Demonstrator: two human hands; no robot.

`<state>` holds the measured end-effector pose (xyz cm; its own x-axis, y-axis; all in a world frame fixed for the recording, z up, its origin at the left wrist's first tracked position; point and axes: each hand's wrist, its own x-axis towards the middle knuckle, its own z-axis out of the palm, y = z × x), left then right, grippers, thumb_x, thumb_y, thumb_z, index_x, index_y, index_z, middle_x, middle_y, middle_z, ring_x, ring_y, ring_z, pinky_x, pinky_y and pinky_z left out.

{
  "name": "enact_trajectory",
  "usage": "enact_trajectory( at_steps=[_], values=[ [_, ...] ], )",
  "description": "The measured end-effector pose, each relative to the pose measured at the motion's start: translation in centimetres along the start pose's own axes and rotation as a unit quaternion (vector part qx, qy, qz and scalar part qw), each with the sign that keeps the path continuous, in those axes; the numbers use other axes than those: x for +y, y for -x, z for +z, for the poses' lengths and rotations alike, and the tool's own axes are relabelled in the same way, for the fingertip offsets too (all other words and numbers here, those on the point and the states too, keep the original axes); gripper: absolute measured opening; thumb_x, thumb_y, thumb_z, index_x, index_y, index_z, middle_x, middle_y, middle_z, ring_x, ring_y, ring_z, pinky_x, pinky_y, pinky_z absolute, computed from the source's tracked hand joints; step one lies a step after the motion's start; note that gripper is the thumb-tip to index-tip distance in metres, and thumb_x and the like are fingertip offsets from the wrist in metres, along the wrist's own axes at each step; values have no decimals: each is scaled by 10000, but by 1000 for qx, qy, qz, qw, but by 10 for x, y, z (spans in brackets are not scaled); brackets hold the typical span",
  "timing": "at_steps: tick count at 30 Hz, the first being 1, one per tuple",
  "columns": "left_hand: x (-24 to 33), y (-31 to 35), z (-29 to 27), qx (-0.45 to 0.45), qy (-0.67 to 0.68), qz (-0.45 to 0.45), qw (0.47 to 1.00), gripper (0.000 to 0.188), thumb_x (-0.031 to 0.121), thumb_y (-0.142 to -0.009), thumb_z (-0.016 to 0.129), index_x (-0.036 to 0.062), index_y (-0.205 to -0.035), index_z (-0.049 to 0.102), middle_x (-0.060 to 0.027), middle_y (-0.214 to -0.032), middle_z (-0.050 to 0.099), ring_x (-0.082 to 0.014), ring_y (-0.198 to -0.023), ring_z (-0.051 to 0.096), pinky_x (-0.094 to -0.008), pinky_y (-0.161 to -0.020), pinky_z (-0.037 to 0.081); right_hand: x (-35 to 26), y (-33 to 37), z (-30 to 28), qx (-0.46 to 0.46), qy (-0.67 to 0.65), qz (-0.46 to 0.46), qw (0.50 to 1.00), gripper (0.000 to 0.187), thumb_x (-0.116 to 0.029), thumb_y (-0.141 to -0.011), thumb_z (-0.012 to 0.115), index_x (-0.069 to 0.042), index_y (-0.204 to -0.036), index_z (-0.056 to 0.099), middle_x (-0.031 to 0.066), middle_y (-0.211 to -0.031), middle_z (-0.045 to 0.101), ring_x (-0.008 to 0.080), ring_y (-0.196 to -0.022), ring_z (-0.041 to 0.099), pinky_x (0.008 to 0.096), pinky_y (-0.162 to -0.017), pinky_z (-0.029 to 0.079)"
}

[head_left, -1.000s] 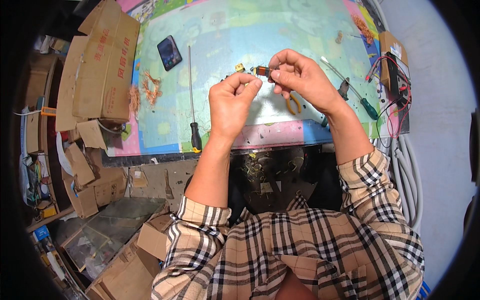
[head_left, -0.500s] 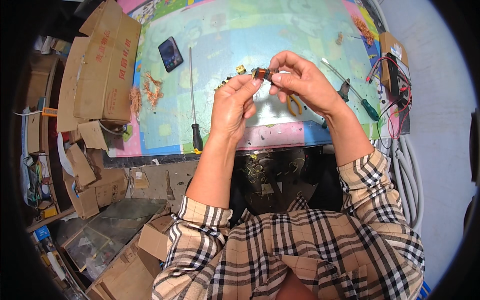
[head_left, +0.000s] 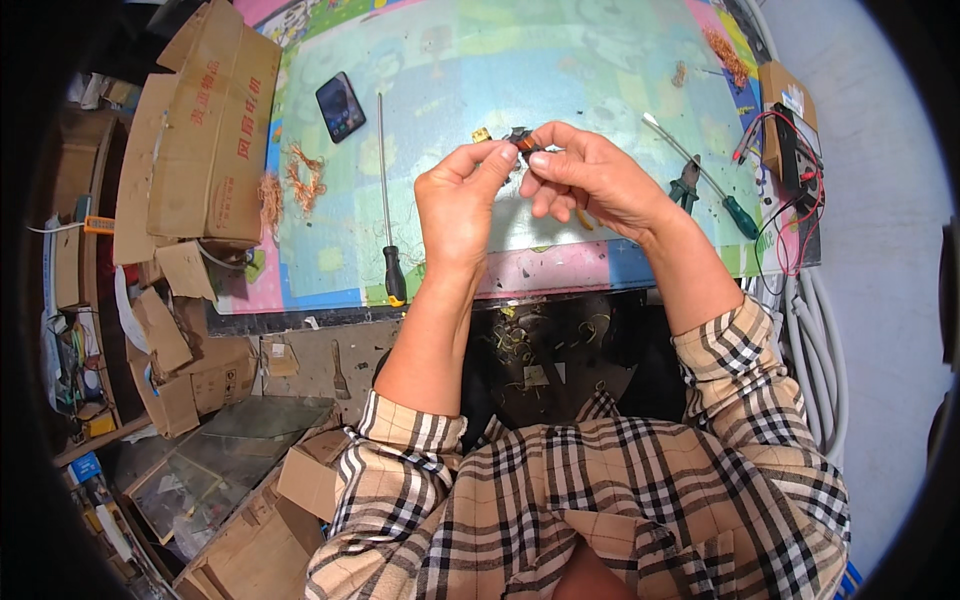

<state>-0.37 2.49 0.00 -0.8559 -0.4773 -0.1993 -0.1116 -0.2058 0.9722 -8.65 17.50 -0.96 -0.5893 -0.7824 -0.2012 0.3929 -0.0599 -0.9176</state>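
Observation:
Above the middle of the table, a small black coil with orange copper winding [head_left: 526, 146] is held between both my hands. My left hand [head_left: 458, 200] pinches its left end between thumb and forefinger. From the other side, my right hand [head_left: 592, 182] grips it with thumb and forefinger, its other fingers loosely curled below. The fingers hide much of the coil. A small yellow part [head_left: 481, 134] lies on the table just beyond my left fingertips. Yellow-handled pliers [head_left: 584, 220] show partly under my right hand.
Left of my hands lie a long screwdriver [head_left: 393, 275], a phone [head_left: 341, 108] and copper wire scraps [head_left: 303, 178]. To the right are green-handled pliers [head_left: 685, 188], a green screwdriver [head_left: 738, 216] and a black meter with leads [head_left: 797, 165]. A cardboard box [head_left: 230, 130] stands at the left edge.
My right hand has shifted left and closer to my left hand, covering more of the coil and the yellow-handled pliers. The green-handled pliers show more fully.

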Motion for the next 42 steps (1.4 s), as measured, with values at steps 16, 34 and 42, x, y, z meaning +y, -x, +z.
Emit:
enact_trajectory(
  at_steps=[16,34,42],
  values=[
    [-3,-1,-1,-3,5,-3,1000,140,122,-873,723,28,-973,751,-8,-802,693,-36,-644,517,-208,-568,388,5,0,-13,-71,-197,39,977,328,-257,-1034,459,41,-1022,596,118,-747,658,135,-547,636,209,-463,510],
    [-23,-14,-8,-17,-117,102,988,110,101,-863,708,5,-905,741,42,-657,606,-35,-609,465,-228,-555,387,-5,8,-1,86,498,-196,840,178,-96,-806,707,-14,-958,664,79,-791,558,169,-632,595,292,-579,468],
    [-12,-1,-2,-72,-106,39,991,95,80,-872,704,-13,-885,720,20,-733,646,-40,-656,508,-216,-587,397,0,2,-2,205,532,-245,784,174,-194,-819,703,-34,-888,689,109,-779,593,265,-676,604,369,-625,495]
  ],
)
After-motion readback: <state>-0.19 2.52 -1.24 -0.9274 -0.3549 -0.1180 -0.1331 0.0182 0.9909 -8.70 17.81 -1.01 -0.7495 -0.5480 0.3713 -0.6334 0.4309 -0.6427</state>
